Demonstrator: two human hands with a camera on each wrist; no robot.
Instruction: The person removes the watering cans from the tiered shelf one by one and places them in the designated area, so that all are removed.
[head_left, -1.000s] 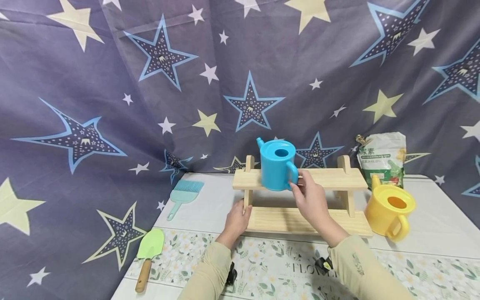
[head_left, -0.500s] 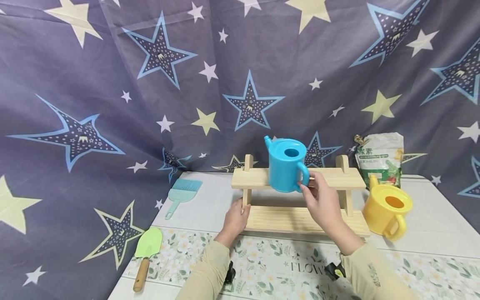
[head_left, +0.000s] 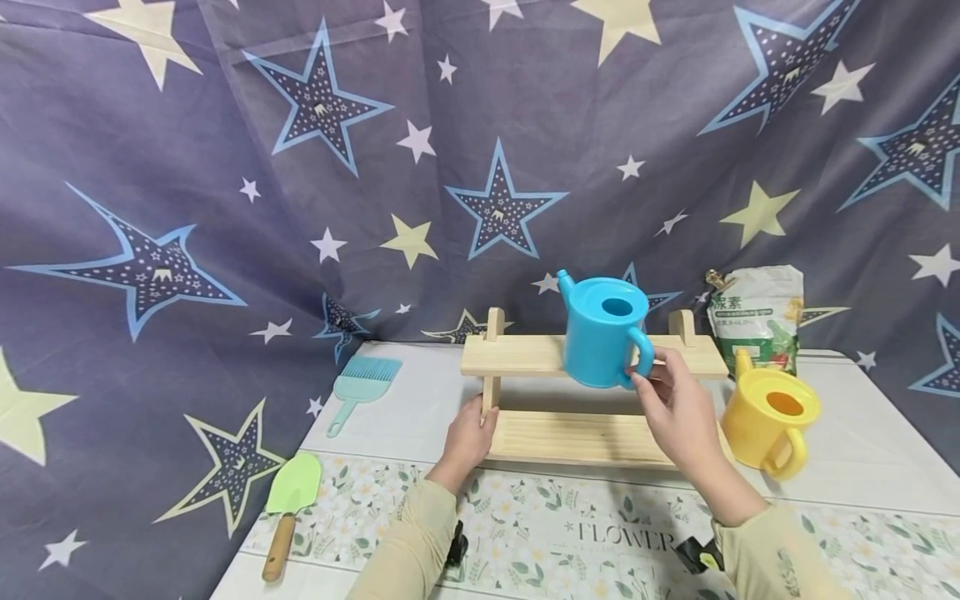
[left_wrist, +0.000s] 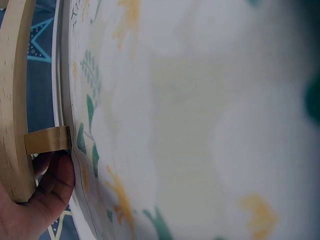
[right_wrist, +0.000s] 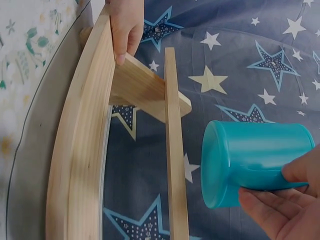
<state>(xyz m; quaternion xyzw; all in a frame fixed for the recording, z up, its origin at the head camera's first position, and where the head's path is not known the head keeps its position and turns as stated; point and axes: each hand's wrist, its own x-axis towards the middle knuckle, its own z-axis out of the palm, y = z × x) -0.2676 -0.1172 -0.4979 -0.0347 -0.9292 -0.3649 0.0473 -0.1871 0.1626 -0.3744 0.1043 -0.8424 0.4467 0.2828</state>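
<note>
A blue watering can (head_left: pixel 603 337) is held upright, spout to the back left, before the upper board of a two-tier wooden shelf (head_left: pixel 517 357). My right hand (head_left: pixel 678 412) pinches its handle. From the right wrist, the can's base (right_wrist: pixel 212 165) shows a gap to the upper board (right_wrist: pixel 175 150). My left hand (head_left: pixel 468 437) grips the left end of the lower board by the upright, thumb on top; in the left wrist view its fingers (left_wrist: pixel 62 175) curl around the wood beside a short foot (left_wrist: pixel 47 140).
Right of the shelf stands a yellow watering can (head_left: pixel 768 421), with a clipped bag (head_left: pixel 757 317) behind it. On the left lie a light blue dustpan-shaped tool (head_left: pixel 363 383) and a green trowel (head_left: pixel 292 487). A star-patterned curtain (head_left: pixel 360 108) hangs behind the table.
My right hand has carried the blue watering can to the right along the upper board. The left hand keeps its grip on the shelf. The view has shifted slightly.
</note>
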